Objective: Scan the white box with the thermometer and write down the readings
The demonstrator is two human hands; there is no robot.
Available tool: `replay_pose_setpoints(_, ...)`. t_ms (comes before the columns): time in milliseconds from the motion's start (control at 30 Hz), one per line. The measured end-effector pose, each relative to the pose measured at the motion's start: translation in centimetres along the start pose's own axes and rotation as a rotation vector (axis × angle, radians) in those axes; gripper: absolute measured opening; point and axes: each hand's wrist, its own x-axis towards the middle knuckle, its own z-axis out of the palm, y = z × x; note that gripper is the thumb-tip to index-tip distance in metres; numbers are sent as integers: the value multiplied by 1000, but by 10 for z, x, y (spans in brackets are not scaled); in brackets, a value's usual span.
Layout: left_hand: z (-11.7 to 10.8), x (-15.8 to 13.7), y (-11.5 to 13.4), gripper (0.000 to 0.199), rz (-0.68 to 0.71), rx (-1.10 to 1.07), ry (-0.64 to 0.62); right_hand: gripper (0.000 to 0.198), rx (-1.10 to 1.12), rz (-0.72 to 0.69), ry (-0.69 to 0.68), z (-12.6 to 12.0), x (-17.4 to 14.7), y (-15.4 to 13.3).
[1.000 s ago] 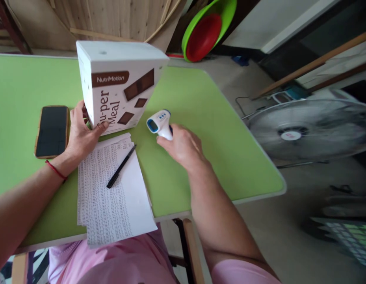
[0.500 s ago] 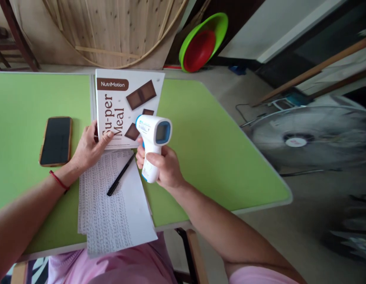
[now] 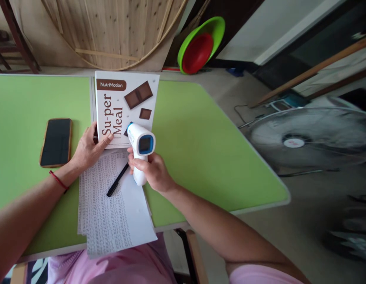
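Observation:
My right hand (image 3: 151,171) grips the handle of a white and blue infrared thermometer (image 3: 140,146), its nose aimed at the white "NutriMotion Su-per Meal" box (image 3: 125,102). The box lies flat on the green table (image 3: 206,146), its printed face up. My left hand (image 3: 88,148) rests on the box's near left corner, thumb on the print. Just below the box lies a stack of printed paper sheets (image 3: 112,213) with a black pen (image 3: 117,180) on top.
A black phone in a brown case (image 3: 56,142) lies left of my left hand. A running floor fan (image 3: 307,138) stands right of the table. Green and red basins (image 3: 200,47) lean by a wooden board on the floor behind.
The box went from standing to lying flat under my left hand. My right hand lifted the thermometer off the table and has now moved it left and lower, toward the box.

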Motion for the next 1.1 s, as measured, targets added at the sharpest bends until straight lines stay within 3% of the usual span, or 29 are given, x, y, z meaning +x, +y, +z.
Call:
replay_pose_setpoints(200, 0, 0, -5, 43, 37, 30, 21, 33, 4, 8, 53, 1, 1, -5)
replay_pose_setpoints(533, 0, 1, -4, 39, 70, -17, 18, 31, -3, -20, -69, -3, -1, -9)
replay_pose_setpoints(767, -1, 2, -1, 41, 26, -42, 2, 34, 32, 10, -36, 2, -2, -9)
replay_pose_setpoints(1100, -3, 4, 0, 40, 19, -183, -51, 33, -12, -35, -109, -2, -1, -2)
